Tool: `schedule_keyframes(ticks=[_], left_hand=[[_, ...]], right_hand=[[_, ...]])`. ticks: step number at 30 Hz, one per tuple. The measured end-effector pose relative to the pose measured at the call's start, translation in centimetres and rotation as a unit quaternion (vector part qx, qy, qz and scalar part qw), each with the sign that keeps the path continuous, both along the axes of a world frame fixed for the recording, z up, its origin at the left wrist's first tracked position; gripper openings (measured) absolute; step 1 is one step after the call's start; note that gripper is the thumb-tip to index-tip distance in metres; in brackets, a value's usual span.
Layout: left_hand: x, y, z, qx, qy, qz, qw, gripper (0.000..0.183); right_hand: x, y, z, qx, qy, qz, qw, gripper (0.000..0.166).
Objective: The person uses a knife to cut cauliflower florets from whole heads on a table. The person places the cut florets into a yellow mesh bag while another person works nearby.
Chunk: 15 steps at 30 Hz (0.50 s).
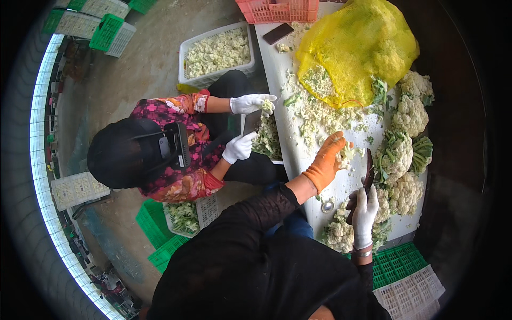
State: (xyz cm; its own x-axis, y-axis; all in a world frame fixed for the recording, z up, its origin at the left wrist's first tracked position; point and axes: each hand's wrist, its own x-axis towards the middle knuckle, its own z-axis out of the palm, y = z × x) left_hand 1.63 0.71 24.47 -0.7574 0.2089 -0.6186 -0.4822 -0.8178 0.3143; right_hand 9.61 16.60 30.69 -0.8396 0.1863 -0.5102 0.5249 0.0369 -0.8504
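My left hand (325, 162), in an orange glove, grips a cut cauliflower piece (349, 155) above the white table (294, 152). In a white glove, my right hand (365, 214) is closed around the handle of a knife (369, 168). Its dark blade points away from me, just right of the piece and apart from it. Whole cauliflower heads (406, 194) line the table's right side, close to the knife. Beneath and beyond my left hand lie scattered cauliflower crumbs (316, 124). A small round metal object (327, 206) rests on the table near my body.
A yellow mesh sack (360, 44) of cauliflower covers the far table, beside a phone (278, 33) and a red crate (278, 11). At left, a co-worker (172, 152) holds a knife (252, 122) and a floret. Floret-filled white crate (218, 52) and green crates (156, 224) stand on the floor.
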Motion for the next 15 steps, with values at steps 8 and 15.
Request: schedule_keyframes(ticks=[8,15], left_hand=[[-1.2,-0.7,9.2,0.000,0.066,0.035,0.997,0.034],[-1.7,0.8,15.6,-0.099,0.124,0.012,0.987,0.044]], right_hand=[[-0.5,-2.8,10.3,0.259,0.174,0.166,0.936,0.018],[0.6,-3.0,14.7,0.307,0.239,0.142,0.910,0.014]])
